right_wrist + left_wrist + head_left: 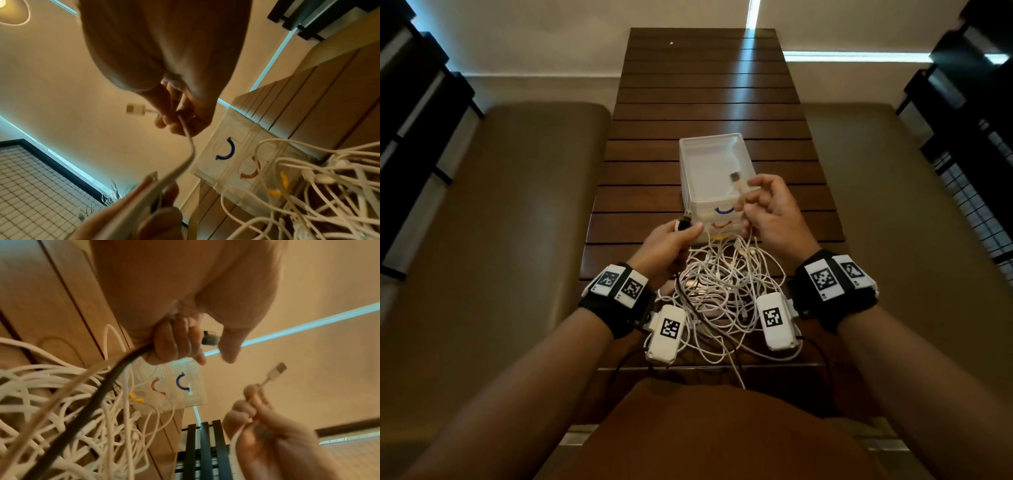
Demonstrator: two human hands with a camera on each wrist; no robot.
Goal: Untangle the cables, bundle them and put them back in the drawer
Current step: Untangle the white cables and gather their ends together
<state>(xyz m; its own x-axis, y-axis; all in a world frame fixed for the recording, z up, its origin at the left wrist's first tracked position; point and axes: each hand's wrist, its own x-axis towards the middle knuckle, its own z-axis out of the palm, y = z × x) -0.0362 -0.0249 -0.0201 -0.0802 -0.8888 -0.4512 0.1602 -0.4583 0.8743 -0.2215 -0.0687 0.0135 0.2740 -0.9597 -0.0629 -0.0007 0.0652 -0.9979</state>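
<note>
A tangle of white cables [722, 291] lies on the slatted wooden table [705, 113] between my wrists, with a black cable [86, 415] running through it. My left hand [671, 240] grips the black cable just below its USB plug [685, 221]. My right hand [767, 212] pinches a white cable [189, 142] near its USB plug [736, 179], held up over the drawer unit. The clear plastic drawer unit [714, 178] stands just beyond the tangle, its fronts showing blue [226, 151], red and yellow handles.
Padded brown benches [517, 205] run along both sides of the table. Dark window frames [421, 102] stand at the far left and right. My lap, in brown cloth [722, 428], is at the near table edge.
</note>
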